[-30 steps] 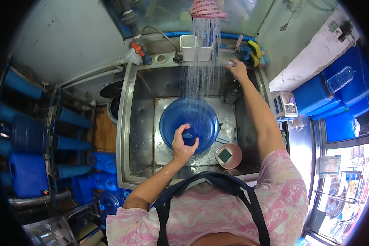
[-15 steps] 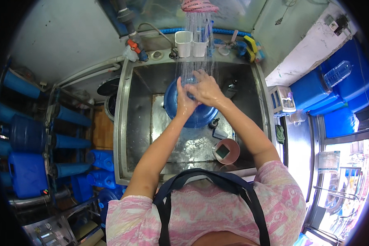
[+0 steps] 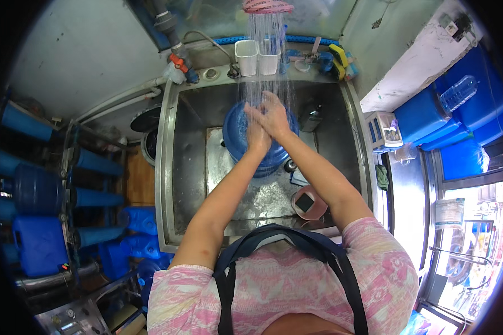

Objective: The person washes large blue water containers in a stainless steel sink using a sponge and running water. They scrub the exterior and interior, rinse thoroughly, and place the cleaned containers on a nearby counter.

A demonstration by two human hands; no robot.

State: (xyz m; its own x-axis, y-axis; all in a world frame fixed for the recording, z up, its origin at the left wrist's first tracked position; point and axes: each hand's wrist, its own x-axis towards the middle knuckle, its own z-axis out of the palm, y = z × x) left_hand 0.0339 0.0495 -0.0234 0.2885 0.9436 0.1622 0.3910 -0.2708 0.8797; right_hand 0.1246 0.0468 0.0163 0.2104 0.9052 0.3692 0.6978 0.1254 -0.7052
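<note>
My left hand [image 3: 257, 134] and my right hand [image 3: 277, 118] meet under falling water, the right laid against the left. Both hold nothing, their fingers partly stretched and overlapping; the left fingertips are smeared by spray and motion. Water streams from a spout wrapped in pink cloth [image 3: 267, 6] above. Directly below my hands stands a round blue container [image 3: 236, 137], like a large water jug, inside the steel sink [image 3: 218, 212]. My hands cover the middle of its top.
A pink tub with a dark pad [image 3: 317, 210] and a dark bottle [image 3: 314, 118] are in the sink. White cups [image 3: 246, 57], an orange-handled valve [image 3: 179, 62] and yellow sponges [image 3: 338, 60] line the back ledge. Blue jugs [image 3: 38, 187] fill the left racks.
My hands have shifted against each other: the left has turned and slid beneath the right, whose fingers now point more upward. The view has shifted slightly, and water keeps falling.
</note>
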